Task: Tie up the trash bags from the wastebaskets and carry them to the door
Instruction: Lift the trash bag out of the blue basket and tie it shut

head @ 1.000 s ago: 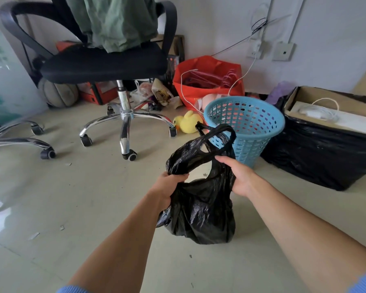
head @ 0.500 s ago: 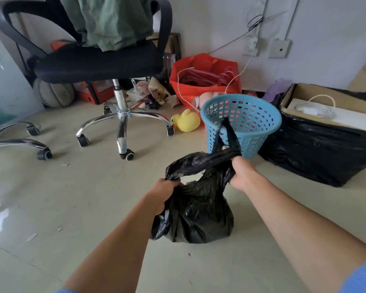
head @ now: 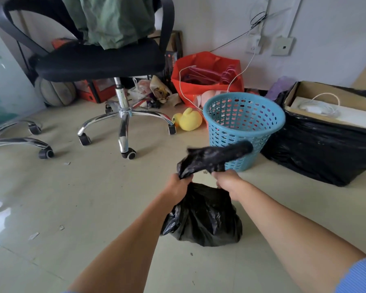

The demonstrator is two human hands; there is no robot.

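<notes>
Between left hand (head: 178,185) and right hand (head: 227,181), trash bag (head: 205,218) handles blur.

Black office chair (head: 99,64) with green cloth (head: 112,20) at floor's far left; yellow duck (head: 188,120), red bag (head: 207,81) by far wall.

Two hands, left hand (head: 177,185) and right hand (head: 228,181), are showing; one trash bag (head: 205,218), one blue wastebasket (head: 241,132), one yellow duck (head: 189,121) and one red bag (head: 207,59) are standing.
</notes>
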